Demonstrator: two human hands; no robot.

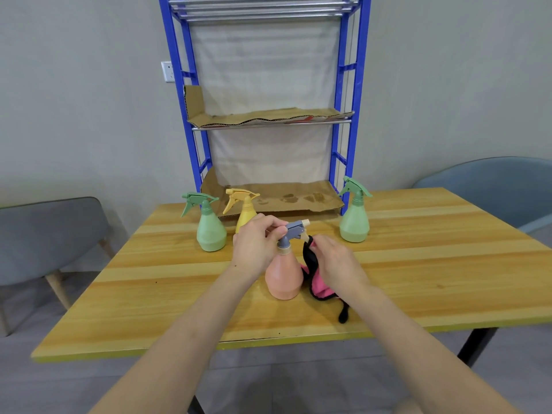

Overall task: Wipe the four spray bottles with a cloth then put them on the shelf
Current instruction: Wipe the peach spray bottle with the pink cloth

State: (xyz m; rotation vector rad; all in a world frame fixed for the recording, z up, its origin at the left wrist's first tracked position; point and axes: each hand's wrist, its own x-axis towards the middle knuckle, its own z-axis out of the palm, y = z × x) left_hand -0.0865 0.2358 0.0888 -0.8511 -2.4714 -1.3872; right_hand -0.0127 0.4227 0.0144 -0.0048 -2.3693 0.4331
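The pink bottle [283, 273] stands upright near the middle of the bench [418, 264], its long axis vertical, directly between the hands, with the left hand [257, 243] pinching its grey spray head and the right hand [334, 261] closed on the cloth [316, 279], pressing it up under the trigger on the bottle's right side. Two green bottles [210, 231] [355, 222] and a yellow bottle [246, 215] wait along the far edge, just in front of the shelf [268, 198], which holds no bottles yet.
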